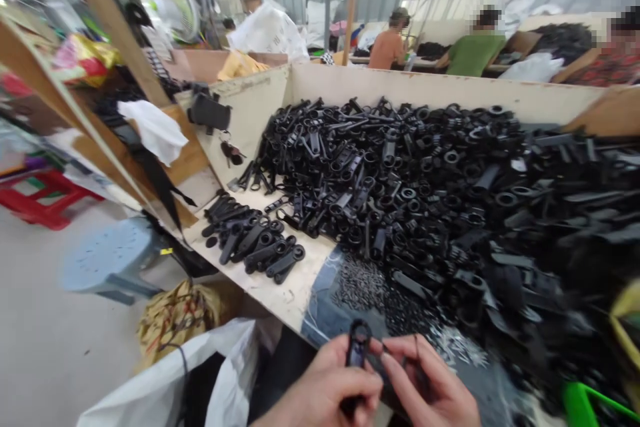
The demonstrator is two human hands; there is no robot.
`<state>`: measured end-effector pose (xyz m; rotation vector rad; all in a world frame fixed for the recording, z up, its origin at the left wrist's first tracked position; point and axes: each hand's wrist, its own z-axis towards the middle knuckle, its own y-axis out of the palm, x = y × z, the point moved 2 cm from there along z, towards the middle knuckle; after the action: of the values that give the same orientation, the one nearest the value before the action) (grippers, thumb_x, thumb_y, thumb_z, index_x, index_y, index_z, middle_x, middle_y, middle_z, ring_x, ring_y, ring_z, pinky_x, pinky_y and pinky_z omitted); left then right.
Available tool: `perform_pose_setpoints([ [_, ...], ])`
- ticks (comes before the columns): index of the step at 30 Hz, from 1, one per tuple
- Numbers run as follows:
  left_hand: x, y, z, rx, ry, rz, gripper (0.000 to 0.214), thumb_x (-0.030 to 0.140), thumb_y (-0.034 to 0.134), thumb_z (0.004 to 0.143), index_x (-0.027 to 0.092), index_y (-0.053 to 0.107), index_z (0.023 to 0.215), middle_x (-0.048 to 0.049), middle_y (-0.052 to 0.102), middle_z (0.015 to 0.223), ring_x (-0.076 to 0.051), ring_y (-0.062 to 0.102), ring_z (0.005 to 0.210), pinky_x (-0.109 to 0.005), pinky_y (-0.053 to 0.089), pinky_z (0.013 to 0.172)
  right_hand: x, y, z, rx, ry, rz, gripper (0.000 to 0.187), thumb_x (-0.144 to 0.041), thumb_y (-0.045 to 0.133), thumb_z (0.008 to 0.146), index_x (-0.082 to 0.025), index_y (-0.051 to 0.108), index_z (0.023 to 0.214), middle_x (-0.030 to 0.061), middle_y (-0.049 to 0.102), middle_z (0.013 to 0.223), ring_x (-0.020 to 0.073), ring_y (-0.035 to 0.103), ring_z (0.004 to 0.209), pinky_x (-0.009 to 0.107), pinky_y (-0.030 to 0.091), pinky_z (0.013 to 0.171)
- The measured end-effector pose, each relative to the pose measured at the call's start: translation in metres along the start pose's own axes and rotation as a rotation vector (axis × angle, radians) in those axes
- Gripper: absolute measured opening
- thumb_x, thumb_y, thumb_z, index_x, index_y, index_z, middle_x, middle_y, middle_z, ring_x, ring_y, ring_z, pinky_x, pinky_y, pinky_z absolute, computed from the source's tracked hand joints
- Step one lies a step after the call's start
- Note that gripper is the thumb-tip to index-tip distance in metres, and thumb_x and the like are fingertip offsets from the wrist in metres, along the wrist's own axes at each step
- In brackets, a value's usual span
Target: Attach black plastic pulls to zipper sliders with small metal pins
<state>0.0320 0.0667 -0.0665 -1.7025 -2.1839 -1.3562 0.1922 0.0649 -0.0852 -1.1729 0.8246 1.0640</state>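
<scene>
My left hand (327, 390) grips a black plastic part (357, 347) with a loop at its top, held upright at the table's near edge. My right hand (430, 383) meets it from the right, its fingertips pinching the same part or something small against it; I cannot tell which. A big heap of the same black plastic parts (425, 193) fills the table beyond my hands. A small, sorted group of black parts (255, 240) lies to the left of the heap. A patch of tiny dark pieces (370, 290) rests on a blue cloth just ahead of my hands.
The cream wooden table wall (430, 88) runs behind the heap. A white bag (200, 373) hangs open below the table's left edge. A blue stool (113, 257) and a red stool (40, 197) stand on the floor at left. Several people work at tables behind. A green object (585, 403) sits at the right.
</scene>
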Motion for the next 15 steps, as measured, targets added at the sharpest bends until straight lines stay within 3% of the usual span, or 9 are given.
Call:
perform_pose_setpoints([
  [5,0.014,0.004,-0.014,0.007,0.053,0.127,0.042,0.026,0.074,0.064,0.018,0.059,0.102,0.0025,0.061,0.070,-0.008,0.044,0.055,-0.025,0.028,0.056,-0.007,0.001,0.006,-0.059,-0.093,-0.087,0.009,-0.029,0.067,0.097,-0.022,0.074,0.098,0.0046,0.070,0.083,0.0163,0.065,0.061,0.023,0.051,0.050],
  [9,0.013,0.004,-0.016,0.018,0.086,0.256,0.033,0.028,0.071,0.068,0.016,0.060,0.096,0.0018,0.059,0.074,-0.010,0.045,0.060,-0.026,0.034,0.060,-0.012,0.007,0.006,-0.093,-0.185,-0.109,0.010,-0.021,0.065,0.097,-0.023,0.072,0.103,0.0038,0.070,0.087,0.0179,0.069,0.071,0.024,0.055,0.060],
  [15,0.000,-0.013,-0.009,0.141,0.178,0.445,0.023,0.024,0.067,0.079,0.018,0.066,0.101,-0.0020,0.065,0.087,-0.014,0.052,0.069,-0.027,0.042,0.067,-0.016,0.009,0.009,-0.115,-0.130,-0.096,0.010,-0.026,0.065,0.098,-0.023,0.074,0.099,0.0024,0.069,0.083,0.0149,0.063,0.060,0.023,0.050,0.053],
])
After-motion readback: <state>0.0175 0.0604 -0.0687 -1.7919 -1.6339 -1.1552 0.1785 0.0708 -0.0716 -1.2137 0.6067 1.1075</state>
